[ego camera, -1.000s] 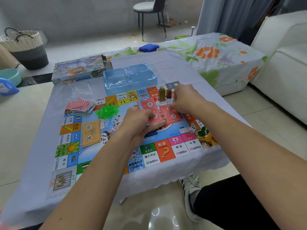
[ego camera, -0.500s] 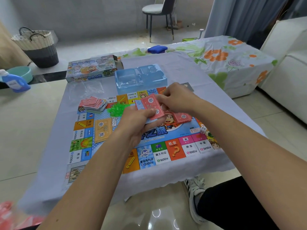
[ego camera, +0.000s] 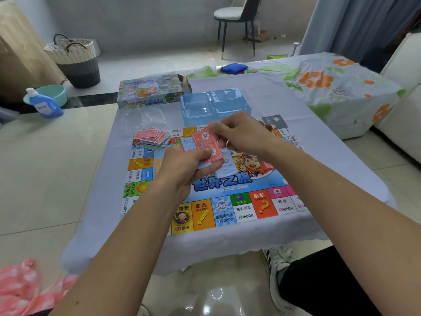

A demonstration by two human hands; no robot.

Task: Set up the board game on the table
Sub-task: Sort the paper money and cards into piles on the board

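Our left grip [ego camera: 189,165] is closed around a fanned stack of play money [ego camera: 206,144], thumb pressed on the red note on top, while our right grip [ego camera: 239,133] pinches the far end of that same note, both held just above the middle of the game board [ego camera: 227,201]. A second ago the right grip was down on red notes lying on the board; now it has come up to the stack, so we judge the loose money is being gathered and sorted before it is dealt out. Going left to right, a loose pile of red-backed cards [ego camera: 152,136] rests on the board's far left corner, the game box [ego camera: 150,90] and the clear blue insert tray [ego camera: 214,106] sit beyond the board, all on the bench under a pale cloth [ego camera: 330,160]. Around it: a woven basket [ego camera: 75,58], a detergent bottle [ego camera: 45,106], a chair [ego camera: 237,17], a flowered cover [ego camera: 330,83].
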